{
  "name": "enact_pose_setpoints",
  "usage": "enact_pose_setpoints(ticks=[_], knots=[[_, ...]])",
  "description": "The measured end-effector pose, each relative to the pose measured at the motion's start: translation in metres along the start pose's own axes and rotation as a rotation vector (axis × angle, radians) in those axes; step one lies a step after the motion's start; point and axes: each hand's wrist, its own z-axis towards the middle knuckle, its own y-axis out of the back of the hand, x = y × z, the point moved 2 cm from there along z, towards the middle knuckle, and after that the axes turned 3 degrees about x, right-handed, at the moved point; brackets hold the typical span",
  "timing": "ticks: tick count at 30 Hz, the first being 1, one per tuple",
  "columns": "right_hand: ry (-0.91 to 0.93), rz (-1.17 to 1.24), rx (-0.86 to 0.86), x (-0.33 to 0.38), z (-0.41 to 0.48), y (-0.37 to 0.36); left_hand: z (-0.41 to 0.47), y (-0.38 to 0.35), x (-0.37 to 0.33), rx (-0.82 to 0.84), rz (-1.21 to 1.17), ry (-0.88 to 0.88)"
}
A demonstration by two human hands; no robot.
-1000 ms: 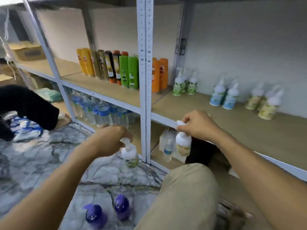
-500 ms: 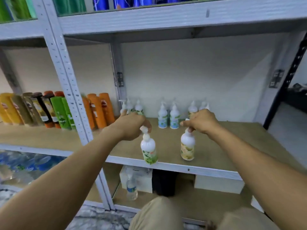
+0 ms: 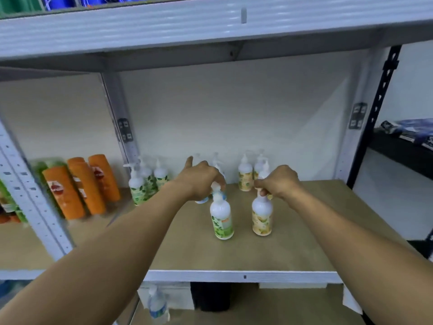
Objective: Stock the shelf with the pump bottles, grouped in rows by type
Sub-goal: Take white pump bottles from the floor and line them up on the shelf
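Observation:
My left hand (image 3: 200, 180) grips the pump top of a white bottle with a green leaf label (image 3: 221, 218), upright over the wooden shelf (image 3: 257, 249). My right hand (image 3: 277, 182) grips the pump of a white bottle with a yellow label (image 3: 262, 218) beside it. Whether either bottle touches the shelf I cannot tell. At the back stand a green-label group (image 3: 143, 184), blue-label bottles (image 3: 202, 200) mostly hidden behind my left hand, and a yellow-label group (image 3: 246, 177).
Orange bottles (image 3: 77, 184) stand left of the grey upright post (image 3: 30, 195). A shelf beam (image 3: 210, 26) hangs overhead. Below the shelf sit a water bottle (image 3: 158, 306), a white box and a dark object. A black rack (image 3: 398, 151) stands at right.
Both hands have carried their bottles up from near the floor and further in over the shelf. The view has risen and closed in on the shelf.

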Motion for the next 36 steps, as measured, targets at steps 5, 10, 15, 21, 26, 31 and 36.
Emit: enact_pose_setpoints(ticks=[5,10,15,21,26,31,36], knots=[[-0.011,0.072,-0.048,-0.022,0.014,-0.005,0.021,-0.022,-0.007,-0.091,-0.128,0.019],[0.068,0.209,-0.117,-0.052,0.007,-0.026,0.013,-0.063,-0.004,-0.307,-0.437,0.049],[0.074,0.201,-0.194,-0.09,-0.015,-0.062,-0.021,-0.13,-0.009,-0.436,-0.88,0.209],[0.12,0.186,-0.184,-0.118,-0.029,-0.091,-0.038,-0.212,-0.006,-0.181,-0.634,0.391],[0.105,0.182,-0.096,-0.123,-0.017,-0.085,-0.036,-0.208,-0.015,-0.185,-0.634,0.344],[0.109,0.144,-0.089,-0.132,-0.012,-0.085,-0.028,-0.197,-0.029,-0.241,-0.868,0.355],[0.126,0.118,-0.117,-0.136,-0.009,-0.089,-0.01,-0.191,-0.041,-0.3,-0.915,0.416]])
